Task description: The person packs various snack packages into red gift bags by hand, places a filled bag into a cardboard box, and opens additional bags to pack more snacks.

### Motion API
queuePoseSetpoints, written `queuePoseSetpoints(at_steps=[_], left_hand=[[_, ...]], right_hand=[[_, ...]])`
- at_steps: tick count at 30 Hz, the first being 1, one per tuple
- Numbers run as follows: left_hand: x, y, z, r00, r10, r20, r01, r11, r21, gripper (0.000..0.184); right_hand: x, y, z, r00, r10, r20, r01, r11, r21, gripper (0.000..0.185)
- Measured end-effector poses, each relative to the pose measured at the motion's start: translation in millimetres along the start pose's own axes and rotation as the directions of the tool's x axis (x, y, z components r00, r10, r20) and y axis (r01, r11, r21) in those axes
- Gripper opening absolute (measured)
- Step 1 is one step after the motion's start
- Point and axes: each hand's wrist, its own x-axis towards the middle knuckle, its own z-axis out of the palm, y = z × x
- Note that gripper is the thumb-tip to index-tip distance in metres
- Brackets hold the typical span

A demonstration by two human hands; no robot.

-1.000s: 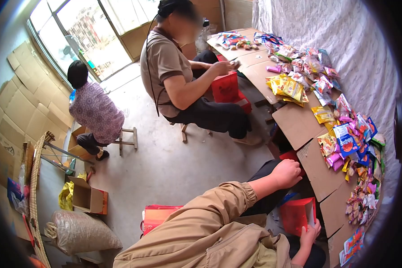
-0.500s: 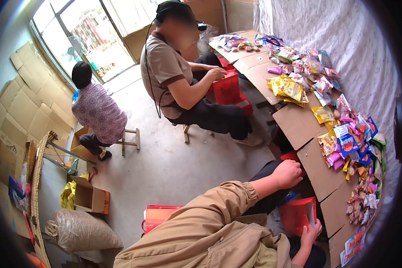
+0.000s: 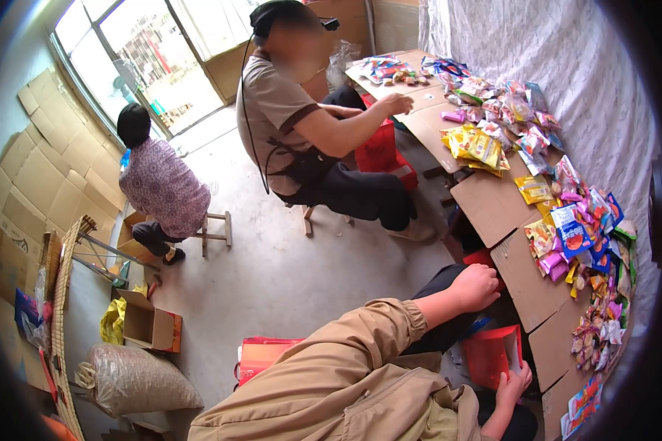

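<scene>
My left hand (image 3: 478, 287) hangs above my dark-trousered knee, beside the cardboard-covered table's near edge. Its fingers are curled in and turned away, so whatever they may hold is hidden. Lower down, my right hand (image 3: 515, 381) grips the edge of a red paper gift bag (image 3: 485, 358), thumb on the rim. The bag stands tilted with its pale inside partly showing, between my legs and the table. To the right, small snack packets (image 3: 603, 323) and a blue snack packet (image 3: 572, 234) lie heaped on the cardboard (image 3: 526, 275).
Yellow packets (image 3: 474, 145) lie farther up the table. A co-worker (image 3: 279, 110) sits across with a red bag (image 3: 377, 147); another person (image 3: 162, 176) sits on a wooden stool (image 3: 217, 228). A red box (image 3: 261, 358), a full sack (image 3: 136, 381) and an open carton (image 3: 151, 323) stand on the floor.
The co-worker opposite has raised one hand from the red bag and reached toward the table, leaning slightly. My own hands and the red gift bag stay practically where they were.
</scene>
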Motion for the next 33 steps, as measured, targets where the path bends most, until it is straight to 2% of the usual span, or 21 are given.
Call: queuePoseSetpoints(at_steps=[4,17,25,33], left_hand=[[0,-1,-1,1.000,0.005,0.001,-0.005,1.000,0.007,0.029],[0,-1,0,1.000,0.007,-0.006,-0.007,1.000,-0.002,0.029],[-1,0,-1,1.000,-0.001,0.008,0.001,1.000,0.002,0.029],[0,-1,-2,1.000,-0.009,0.016,0.009,1.000,0.004,0.029]], right_hand=[[1,0,-1,1.000,-0.009,0.002,0.009,1.000,-0.002,0.021],[0,-5,-3,0.999,0.003,0.049,-0.003,1.000,-0.011,0.018],[2,3,4,0.997,-0.048,-0.056,0.047,0.999,-0.023,0.016],[3,-1,0,0.997,-0.042,-0.066,0.040,0.999,-0.035,0.015]])
